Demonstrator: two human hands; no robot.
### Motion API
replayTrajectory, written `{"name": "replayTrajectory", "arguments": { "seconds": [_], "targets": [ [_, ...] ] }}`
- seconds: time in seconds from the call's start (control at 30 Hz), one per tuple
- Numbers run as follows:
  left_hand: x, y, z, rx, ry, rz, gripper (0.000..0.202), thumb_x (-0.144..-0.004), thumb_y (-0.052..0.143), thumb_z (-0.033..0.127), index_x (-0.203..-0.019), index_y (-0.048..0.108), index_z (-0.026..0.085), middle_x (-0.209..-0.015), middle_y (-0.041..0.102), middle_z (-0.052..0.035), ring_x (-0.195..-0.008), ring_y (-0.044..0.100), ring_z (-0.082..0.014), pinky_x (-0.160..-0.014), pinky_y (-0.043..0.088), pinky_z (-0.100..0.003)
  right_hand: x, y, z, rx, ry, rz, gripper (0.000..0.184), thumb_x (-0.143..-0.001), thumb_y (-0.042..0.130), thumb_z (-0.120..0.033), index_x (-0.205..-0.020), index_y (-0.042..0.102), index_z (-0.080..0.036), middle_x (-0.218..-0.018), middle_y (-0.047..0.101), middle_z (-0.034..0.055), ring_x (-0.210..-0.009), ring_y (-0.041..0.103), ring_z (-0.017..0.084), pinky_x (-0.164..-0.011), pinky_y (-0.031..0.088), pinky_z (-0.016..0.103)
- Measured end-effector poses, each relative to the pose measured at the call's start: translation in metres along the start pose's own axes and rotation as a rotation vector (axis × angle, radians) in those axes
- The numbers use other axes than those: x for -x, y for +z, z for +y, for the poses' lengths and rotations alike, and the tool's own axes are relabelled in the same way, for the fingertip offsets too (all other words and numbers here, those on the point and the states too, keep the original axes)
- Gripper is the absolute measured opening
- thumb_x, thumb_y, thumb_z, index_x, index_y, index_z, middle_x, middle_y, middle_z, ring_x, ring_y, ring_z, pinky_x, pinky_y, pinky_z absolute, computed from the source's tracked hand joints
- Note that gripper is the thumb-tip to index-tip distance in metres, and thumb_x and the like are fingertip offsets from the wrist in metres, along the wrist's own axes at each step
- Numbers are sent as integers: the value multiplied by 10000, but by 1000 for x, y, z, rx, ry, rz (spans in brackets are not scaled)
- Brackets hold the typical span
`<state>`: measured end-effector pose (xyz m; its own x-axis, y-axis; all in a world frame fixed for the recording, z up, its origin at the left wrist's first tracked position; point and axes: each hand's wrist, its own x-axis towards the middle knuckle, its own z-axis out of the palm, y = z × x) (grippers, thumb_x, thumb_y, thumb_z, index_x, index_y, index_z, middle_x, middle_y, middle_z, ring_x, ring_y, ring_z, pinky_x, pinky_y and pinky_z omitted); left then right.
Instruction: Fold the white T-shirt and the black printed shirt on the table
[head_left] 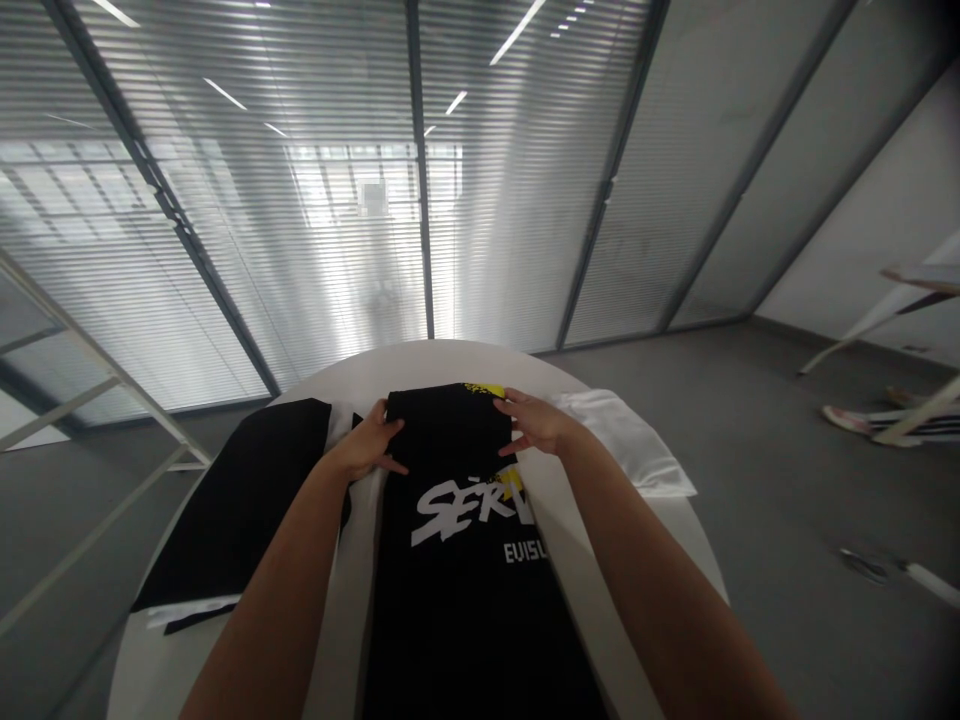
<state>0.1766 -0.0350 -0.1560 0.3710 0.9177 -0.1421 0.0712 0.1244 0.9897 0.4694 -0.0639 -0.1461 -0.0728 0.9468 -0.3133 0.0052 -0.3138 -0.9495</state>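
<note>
A black T-shirt (pixel 465 610) with white lettering and yellow patches lies lengthwise in a narrow strip in front of me. Its far end is doubled over towards me, forming a flap above the lettering. My left hand (pixel 369 442) pinches the flap's left edge, thumb on top and the lower fingers spread a little. At the flap's right edge, beside a yellow patch, my right hand (pixel 536 420) grips the cloth between thumb and fingers. The undersides of both hands' grips are hidden by the fabric.
A white round table (pixel 675 545) carries the shirt. Folded black cloth (pixel 232 500) lies on its left, white shiny cloth (pixel 626 440) on its right. A white metal frame (pixel 112 385) stands at left. Glass partitions with blinds rise behind; a shoe (pixel 847 418) shows at far right.
</note>
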Motion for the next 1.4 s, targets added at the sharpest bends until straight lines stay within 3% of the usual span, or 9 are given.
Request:
{"name": "replayTrajectory", "arguments": {
  "seconds": [0.17, 0.33, 0.5, 0.7, 0.9, 1.07, 1.2, 1.3, 1.4],
  "targets": [
    [-3, -5, -2, 130, -12, -66, 509, -787, 675, 267, -1240, 444, 266, -1331, 480, -130, -1070, 582, -306, -623, 607, -536, 2, 2, 0, -104, -12, -56, 352, -879, 593, -366, -1205, 481, -300, -1239, 562, 76, -897, 605, 205, -731, 588, 538],
    [-5, -7, 1, 240, -33, -17, 523, -707, 705, 155, -1186, 513, 240, -1206, 578, -106, -981, 630, -284, -678, 592, -568, 1, -1, -1, -175, -61, -109, 337, -814, 668, -406, -1108, 565, -278, -1185, 597, 64, -921, 607, 216, -793, 565, 551],
    [-3, -6, 5, 262, 37, -18, 517, -664, 721, 121, -1143, 556, 223, -1171, 592, -83, -998, 625, -275, -710, 601, -546, 1, -4, -2, -255, -107, -75, 373, -735, 743, -370, -1058, 605, -247, -1103, 630, 62, -944, 596, 228, -811, 558, 540],
    [-4, -6, 6, 44, 37, 23, 464, -706, 725, 222, -1147, 586, 183, -1213, 582, -139, -1008, 607, -314, -551, 621, -444, 0, -5, 0, -283, -161, -103, 290, -734, 730, -328, -987, 621, -235, -986, 643, 31, -863, 607, 208, -792, 558, 550],
    [-6, -2, 5, 273, -23, -4, 368, -697, 685, 161, -1061, 626, 148, -1081, 650, -120, -945, 637, -283, -698, 598, -512, 0, -8, 0, -330, -141, -127, 271, -734, 694, -255, -997, 652, -202, -988, 658, 51, -946, 601, 234, -815, 553, 526],
    [-1, -4, 8, 318, 7, -50, 419, -565, 672, 50, -966, 618, 160, -921, 661, -49, -844, 646, -227, -742, 573, -452, 2, -17, 3, -316, -192, -243, 328, -701, 701, -203, -1028, 675, -185, -1017, 680, 60, -929, 628, 237, -814, 545, 474],
    [4, -16, 13, -40, 105, -192, 303, -565, 676, 65, -834, 581, 168, -759, 611, 17, -730, 601, -144, -737, 522, -311, 5, -24, 6, -243, -257, -355, 274, -674, 728, -171, -948, 720, -152, -933, 706, 57, -858, 645, 187, -816, 515, 342],
    [6, -27, 18, -475, 225, -292, 247, -640, 640, 101, -872, 600, 172, -845, 652, -12, -801, 604, -157, -774, 486, -293, 7, -25, 5, -156, -290, -457, 181, -663, 745, -146, -843, 745, -133, -879, 704, 47, -846, 644, 162, -828, 481, 286],
    [9, -33, 22, -627, 241, -355, 245, -678, 568, 106, -913, 594, 171, -942, 673, -45, -861, 620, -172, -786, 484, -296, 9, -25, 4, -47, -314, -592, 147, -664, 762, -148, -809, 756, -123, -948, 699, 63, -887, 638, 165, -881, 452, 295]
  ]
}}
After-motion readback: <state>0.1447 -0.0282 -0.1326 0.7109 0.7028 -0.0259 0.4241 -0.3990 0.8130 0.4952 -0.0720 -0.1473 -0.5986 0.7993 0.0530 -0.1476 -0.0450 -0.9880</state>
